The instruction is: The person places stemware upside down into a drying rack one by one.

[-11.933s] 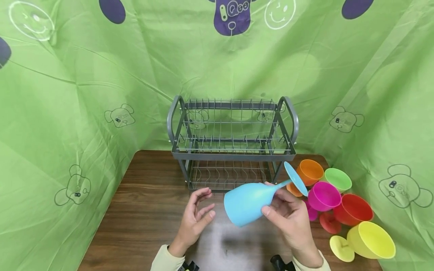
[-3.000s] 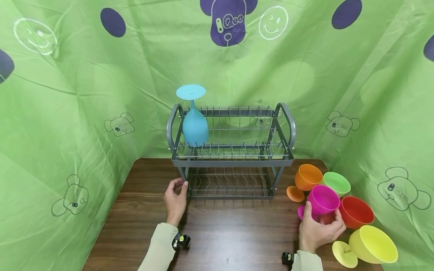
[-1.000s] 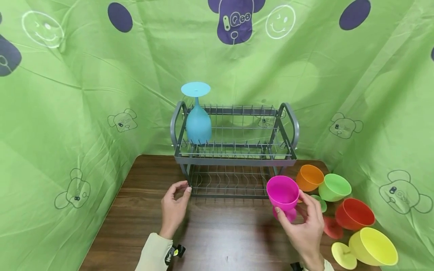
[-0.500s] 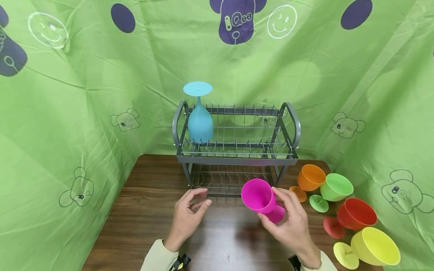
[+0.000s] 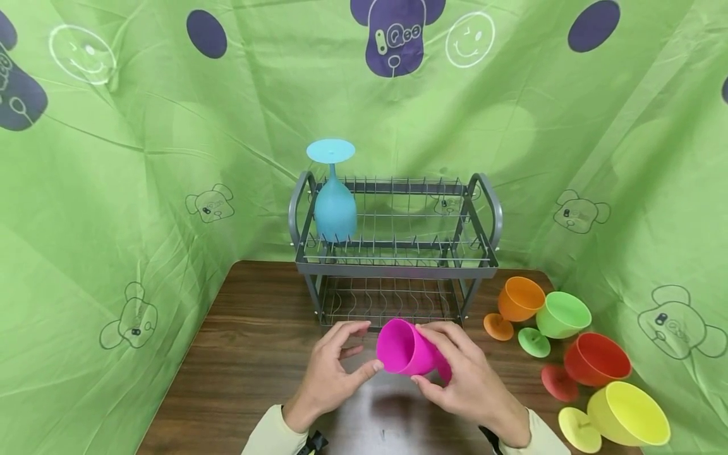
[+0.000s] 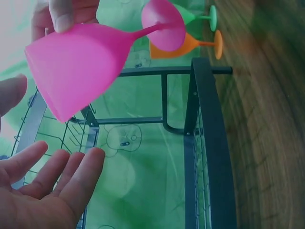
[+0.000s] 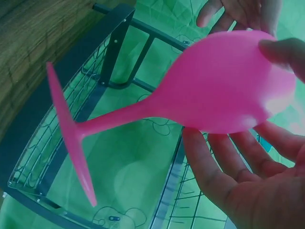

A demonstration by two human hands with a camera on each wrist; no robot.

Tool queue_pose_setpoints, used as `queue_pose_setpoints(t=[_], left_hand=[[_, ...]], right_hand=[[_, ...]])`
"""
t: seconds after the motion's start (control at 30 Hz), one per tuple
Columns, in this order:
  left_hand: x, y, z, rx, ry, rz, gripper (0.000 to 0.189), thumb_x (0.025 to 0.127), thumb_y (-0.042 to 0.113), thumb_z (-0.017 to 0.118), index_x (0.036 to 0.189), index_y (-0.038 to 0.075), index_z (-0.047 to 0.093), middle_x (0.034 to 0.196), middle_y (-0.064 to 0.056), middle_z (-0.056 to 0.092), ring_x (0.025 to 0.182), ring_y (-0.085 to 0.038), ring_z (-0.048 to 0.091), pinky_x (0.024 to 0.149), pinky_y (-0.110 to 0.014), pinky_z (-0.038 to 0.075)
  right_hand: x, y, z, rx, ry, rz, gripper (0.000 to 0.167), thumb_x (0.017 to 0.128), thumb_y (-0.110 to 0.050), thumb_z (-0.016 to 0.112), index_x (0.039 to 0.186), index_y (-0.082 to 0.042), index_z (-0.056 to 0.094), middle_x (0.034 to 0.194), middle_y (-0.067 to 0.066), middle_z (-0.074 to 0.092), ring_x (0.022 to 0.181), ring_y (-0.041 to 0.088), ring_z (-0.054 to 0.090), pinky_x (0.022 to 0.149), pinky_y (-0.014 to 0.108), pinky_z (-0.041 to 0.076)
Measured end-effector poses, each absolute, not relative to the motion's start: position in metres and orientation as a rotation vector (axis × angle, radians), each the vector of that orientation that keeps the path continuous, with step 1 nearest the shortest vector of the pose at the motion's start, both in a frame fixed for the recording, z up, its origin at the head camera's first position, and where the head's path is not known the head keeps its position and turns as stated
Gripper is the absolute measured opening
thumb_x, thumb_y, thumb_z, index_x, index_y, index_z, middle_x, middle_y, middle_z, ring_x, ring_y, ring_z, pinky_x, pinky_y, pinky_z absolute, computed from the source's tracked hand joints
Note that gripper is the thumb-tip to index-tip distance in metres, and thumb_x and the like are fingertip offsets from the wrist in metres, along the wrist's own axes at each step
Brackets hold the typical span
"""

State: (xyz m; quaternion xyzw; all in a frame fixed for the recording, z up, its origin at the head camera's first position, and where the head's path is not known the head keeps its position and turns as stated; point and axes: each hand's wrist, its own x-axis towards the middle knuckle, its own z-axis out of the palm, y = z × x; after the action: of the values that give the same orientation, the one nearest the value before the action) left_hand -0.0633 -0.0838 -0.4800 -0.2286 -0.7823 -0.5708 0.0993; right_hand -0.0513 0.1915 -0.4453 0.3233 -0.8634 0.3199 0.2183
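Observation:
In front of the dish rack point(image 5: 397, 272), a magenta plastic wine glass point(image 5: 406, 349) is held tilted, its mouth toward the left and its foot to the right. My right hand point(image 5: 471, 382) grips its bowl, thumb on one side and fingers on the other, as the right wrist view confirms at the bowl point(image 7: 214, 81). My left hand point(image 5: 331, 378) hovers beside the rim, fingers loosely bent; the left wrist view shows a gap between those fingers point(image 6: 71, 181) and the glass. A blue wine glass point(image 5: 335, 212) stands upside down at the left of the rack's upper tier.
To the right lie several stemmed glasses on their sides: orange point(image 5: 520, 300), green point(image 5: 563, 315), red point(image 5: 597, 360) and yellow point(image 5: 628, 414). Green printed cloth point(image 5: 398, 114) walls in the brown wooden table point(image 5: 227, 354) at the back and sides.
The magenta glass was lifted from the group at right, carried left and tipped in my right hand. My left hand left the rack's lower left corner and came toward the glass.

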Motion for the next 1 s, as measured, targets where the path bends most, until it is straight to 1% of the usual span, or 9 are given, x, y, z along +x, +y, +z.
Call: queue_pose_setpoints(t=[0.1, 0.17, 0.33, 0.57, 0.67, 0.77, 0.9, 0.93, 1.0], left_hand=[[-0.063, -0.082, -0.479, -0.671, -2.353, -1.716, 0.067, 0.086, 0.034, 0.091, 0.144, 0.027, 0.06, 0.139, 0.005, 0.063, 0.126, -0.018, 0.064, 0.091, -0.036, 0.064], [-0.063, -0.08, -0.479, -0.682, -2.37, -1.72, 0.071, 0.084, 0.035, 0.092, 0.146, 0.028, 0.058, 0.14, 0.005, 0.061, 0.128, -0.02, 0.063, 0.092, -0.034, 0.064], [-0.063, -0.078, -0.479, -0.744, -2.384, -1.739, 0.077, 0.082, 0.034, 0.093, 0.149, 0.026, 0.056, 0.144, -0.002, 0.059, 0.131, -0.027, 0.062, 0.092, -0.033, 0.064], [-0.061, -0.077, -0.479, -0.831, -2.433, -1.751, 0.077, 0.082, 0.037, 0.093, 0.149, 0.025, 0.057, 0.144, 0.001, 0.057, 0.12, -0.021, 0.067, 0.09, -0.03, 0.064], [-0.06, -0.077, -0.478, -0.837, -2.444, -1.751, 0.078, 0.081, 0.039, 0.094, 0.148, 0.024, 0.057, 0.143, 0.001, 0.058, 0.118, -0.02, 0.068, 0.089, -0.029, 0.064], [-0.061, -0.077, -0.476, -0.832, -2.447, -1.752, 0.078, 0.08, 0.039, 0.094, 0.147, 0.019, 0.058, 0.142, 0.0, 0.059, 0.117, -0.02, 0.068, 0.089, -0.029, 0.064], [-0.06, -0.076, -0.476, -0.816, -2.46, -1.759, 0.076, 0.081, 0.04, 0.093, 0.145, 0.014, 0.059, 0.139, 0.001, 0.06, 0.117, -0.02, 0.069, 0.089, -0.028, 0.064], [-0.06, -0.076, -0.476, -0.805, -2.464, -1.766, 0.075, 0.082, 0.041, 0.093, 0.144, 0.016, 0.06, 0.138, 0.002, 0.06, 0.117, -0.019, 0.069, 0.089, -0.028, 0.063], [-0.06, -0.075, -0.476, -0.792, -2.468, -1.778, 0.074, 0.082, 0.041, 0.093, 0.143, 0.015, 0.06, 0.137, 0.003, 0.06, 0.116, -0.02, 0.069, 0.089, -0.028, 0.063]], right_hand=[[-0.054, 0.189, -0.444, 0.948, -2.414, 0.839, 0.085, 0.066, -0.025, 0.099, 0.143, -0.011, 0.063, 0.134, 0.002, 0.063, 0.117, 0.016, 0.064, 0.097, 0.012, 0.053], [-0.055, 0.187, -0.443, 0.988, -2.428, 0.803, 0.085, 0.066, -0.025, 0.098, 0.142, -0.011, 0.064, 0.134, 0.002, 0.062, 0.117, 0.016, 0.063, 0.097, 0.016, 0.055], [-0.057, 0.182, -0.442, 1.067, -2.471, 0.709, 0.081, 0.067, -0.028, 0.097, 0.14, -0.01, 0.065, 0.132, 0.001, 0.062, 0.117, 0.015, 0.062, 0.093, 0.026, 0.06], [-0.057, 0.176, -0.441, 1.093, -2.532, 0.664, 0.076, 0.071, -0.03, 0.095, 0.139, -0.011, 0.065, 0.132, -0.001, 0.061, 0.115, 0.01, 0.061, 0.088, 0.019, 0.06], [-0.057, 0.175, -0.44, 1.113, -2.522, 0.661, 0.076, 0.072, -0.03, 0.094, 0.14, -0.011, 0.065, 0.132, 0.0, 0.061, 0.114, 0.011, 0.062, 0.088, 0.02, 0.061], [-0.059, 0.174, -0.44, 1.144, -2.495, 0.659, 0.077, 0.072, -0.028, 0.094, 0.14, -0.009, 0.065, 0.131, 0.002, 0.061, 0.112, 0.014, 0.062, 0.088, 0.023, 0.061], [-0.059, 0.173, -0.439, 1.166, -2.479, 0.641, 0.074, 0.073, -0.028, 0.094, 0.138, -0.007, 0.065, 0.129, 0.002, 0.061, 0.111, 0.014, 0.061, 0.087, 0.023, 0.061], [-0.059, 0.173, -0.439, 1.168, -2.476, 0.638, 0.074, 0.073, -0.028, 0.094, 0.138, -0.007, 0.066, 0.128, 0.002, 0.061, 0.111, 0.014, 0.061, 0.087, 0.022, 0.061], [-0.059, 0.173, -0.44, 1.171, -2.474, 0.635, 0.073, 0.073, -0.028, 0.094, 0.138, -0.007, 0.066, 0.128, 0.002, 0.061, 0.111, 0.014, 0.061, 0.087, 0.022, 0.061]])
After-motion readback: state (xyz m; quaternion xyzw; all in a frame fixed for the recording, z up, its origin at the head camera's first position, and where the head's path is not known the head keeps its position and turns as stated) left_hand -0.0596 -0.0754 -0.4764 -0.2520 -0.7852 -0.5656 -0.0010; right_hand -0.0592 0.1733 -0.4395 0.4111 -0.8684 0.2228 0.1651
